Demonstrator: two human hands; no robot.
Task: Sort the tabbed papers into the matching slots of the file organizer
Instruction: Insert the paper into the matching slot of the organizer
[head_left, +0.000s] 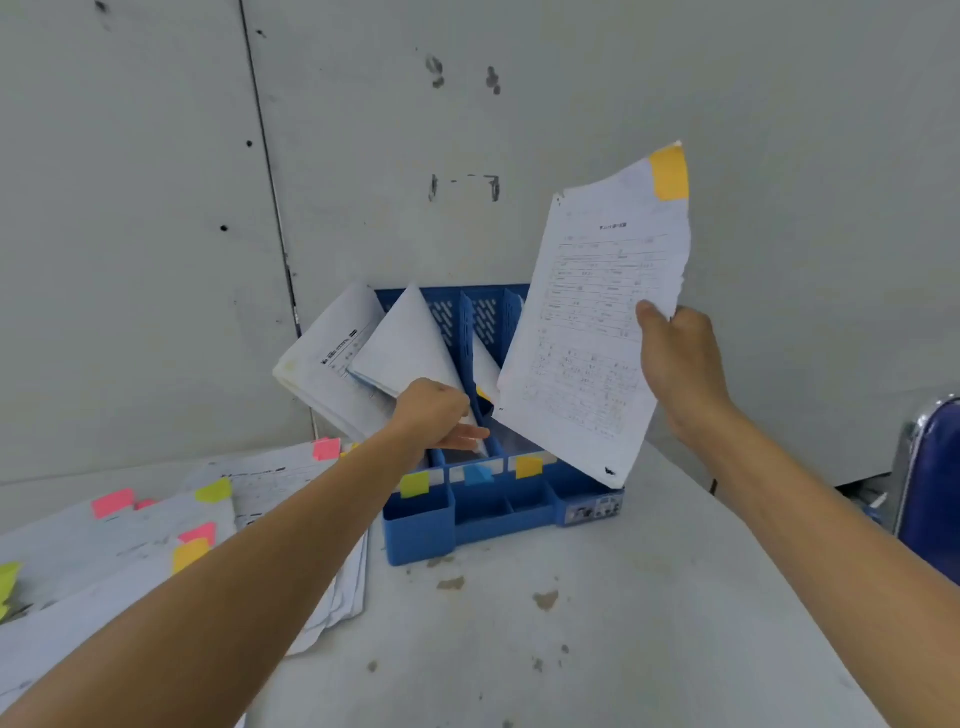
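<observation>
A stained white desk (519, 649) meets a grey wall, with the blue organizer (498, 514) at centre frame. Your right hand (680, 364) pinches an orange-tabbed sheet (587, 332) by its edge, above the organizer's right side. Your left hand (431, 410) reaches among the middle slots, fingers curled; I cannot tell whether it grips anything. Held by one edge, the limp sheet could buckle on a divider or land behind the blue label (478, 475) instead of the orange label (529, 466).
</observation>
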